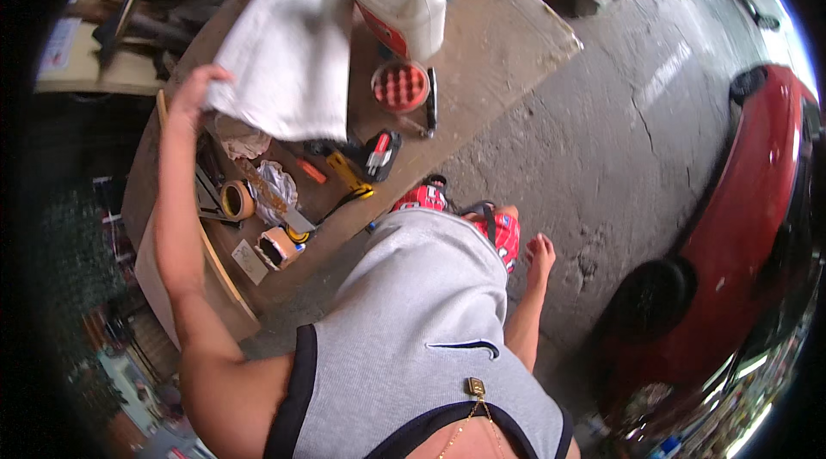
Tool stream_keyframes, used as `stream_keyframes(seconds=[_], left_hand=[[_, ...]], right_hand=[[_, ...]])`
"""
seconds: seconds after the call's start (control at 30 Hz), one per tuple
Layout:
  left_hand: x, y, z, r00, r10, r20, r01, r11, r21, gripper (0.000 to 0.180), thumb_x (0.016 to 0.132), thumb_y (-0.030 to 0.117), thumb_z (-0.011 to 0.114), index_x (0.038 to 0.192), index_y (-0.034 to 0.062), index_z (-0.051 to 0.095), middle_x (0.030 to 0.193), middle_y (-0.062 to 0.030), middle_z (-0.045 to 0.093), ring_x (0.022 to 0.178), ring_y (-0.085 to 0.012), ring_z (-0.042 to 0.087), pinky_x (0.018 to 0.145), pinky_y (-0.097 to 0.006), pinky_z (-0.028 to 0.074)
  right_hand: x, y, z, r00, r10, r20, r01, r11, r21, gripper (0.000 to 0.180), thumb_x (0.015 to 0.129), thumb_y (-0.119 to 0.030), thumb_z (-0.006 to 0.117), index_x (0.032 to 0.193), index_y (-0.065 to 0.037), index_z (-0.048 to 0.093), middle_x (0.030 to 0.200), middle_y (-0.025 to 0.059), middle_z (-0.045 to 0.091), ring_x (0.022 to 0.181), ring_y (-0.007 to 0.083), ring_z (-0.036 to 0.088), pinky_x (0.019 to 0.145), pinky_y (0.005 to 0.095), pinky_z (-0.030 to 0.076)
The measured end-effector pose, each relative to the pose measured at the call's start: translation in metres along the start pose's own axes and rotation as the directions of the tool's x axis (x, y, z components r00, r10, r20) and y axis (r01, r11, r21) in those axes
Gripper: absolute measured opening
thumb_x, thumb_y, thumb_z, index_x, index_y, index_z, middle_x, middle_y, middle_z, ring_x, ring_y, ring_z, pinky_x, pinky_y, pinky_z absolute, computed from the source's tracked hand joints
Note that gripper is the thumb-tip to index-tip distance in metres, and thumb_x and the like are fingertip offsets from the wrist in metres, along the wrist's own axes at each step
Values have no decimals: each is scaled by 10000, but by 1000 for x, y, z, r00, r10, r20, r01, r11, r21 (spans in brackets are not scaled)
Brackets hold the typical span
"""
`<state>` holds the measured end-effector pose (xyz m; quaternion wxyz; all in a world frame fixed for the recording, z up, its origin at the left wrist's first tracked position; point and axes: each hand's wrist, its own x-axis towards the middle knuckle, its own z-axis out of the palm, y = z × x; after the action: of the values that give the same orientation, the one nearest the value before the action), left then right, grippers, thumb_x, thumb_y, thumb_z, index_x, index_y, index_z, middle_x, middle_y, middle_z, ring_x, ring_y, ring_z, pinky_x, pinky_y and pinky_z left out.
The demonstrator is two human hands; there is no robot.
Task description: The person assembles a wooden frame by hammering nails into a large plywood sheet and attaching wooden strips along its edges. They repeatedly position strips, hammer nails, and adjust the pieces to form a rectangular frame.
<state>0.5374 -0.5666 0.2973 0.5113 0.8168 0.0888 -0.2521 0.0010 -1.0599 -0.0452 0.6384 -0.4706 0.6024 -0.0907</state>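
Observation:
My left hand (196, 91) pinches the near left corner of a white sheet that looks like cloth (288, 55), stretched over the bench (482, 37). A white jug with a red cap (404, 3) stands at the sheet's right edge. Just in front of it sits a round tin with a red checkered top (400, 86), with a black-handled tool (432, 102) beside it. My right hand (539, 254) hangs at my side over the floor, its fingers loosely apart and nothing visible in them.
Near the bench's front lie a tape roll (237, 200), a yellow tool (346, 173), a black-and-red tool (381, 154), an orange piece (311, 170), crumpled plastic (277, 188) and a torn cardboard tube (277, 246). A red car (740, 244) stands on the concrete floor to the right.

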Motion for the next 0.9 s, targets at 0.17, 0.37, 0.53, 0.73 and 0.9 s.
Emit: stream_keyframes(seconds=[0.17, 0.37, 0.53, 0.73, 0.9], left_hand=[[-25, -106, 81, 970, -214, -114, 229, 962, 147, 440, 625, 92, 738, 1028, -47, 631, 965, -116, 678, 828, -238, 643, 766, -322, 496], [-60, -111, 169, 462, 234, -856, 26, 961, 277, 721, 705, 303, 800, 1278, 2, 482, 1297, -182, 488, 1136, -310, 524, 964, -409, 433], [-50, -33, 358, 176, 597, -782, 179, 762, 622, 616, 769, 353, 761, 1223, 3, 536, 1240, -219, 509, 1129, -363, 502, 993, -438, 390], [14, 42, 607, 534, 705, -468, -324, 681, 657, 599, 802, 219, 727, 1293, 16, 450, 1266, -168, 497, 1145, -334, 462, 981, -435, 360], [87, 76, 757, 866, 498, 44, -450, 739, 501, 452, 728, 116, 734, 1145, 41, 576, 1092, -106, 578, 921, -248, 536, 836, -362, 446]], right_hand=[[52, -8, -16, 985, 54, 163, -31, 989, -144, 266, 855, -285, 668, 951, -38, 646, 729, 17, 602, 619, 96, 532, 497, 258, 396], [151, -43, -93, 937, 308, 163, -234, 903, -362, 312, 822, -266, 696, 1007, -16, 676, 791, 35, 639, 659, 120, 569, 547, 271, 450], [278, -161, -160, 987, 160, 9, -157, 975, -159, 270, 816, -257, 704, 973, -43, 653, 703, 12, 596, 590, 115, 548, 463, 264, 400], [391, -299, -207, 993, -60, -100, 59, 998, -12, 304, 844, -309, 675, 1051, -89, 637, 850, 5, 644, 768, 116, 609, 593, 278, 454], [468, -316, -202, 993, -82, -87, 84, 996, 28, 278, 834, -274, 681, 1040, -92, 644, 819, 0, 639, 713, 100, 589, 567, 262, 447]])
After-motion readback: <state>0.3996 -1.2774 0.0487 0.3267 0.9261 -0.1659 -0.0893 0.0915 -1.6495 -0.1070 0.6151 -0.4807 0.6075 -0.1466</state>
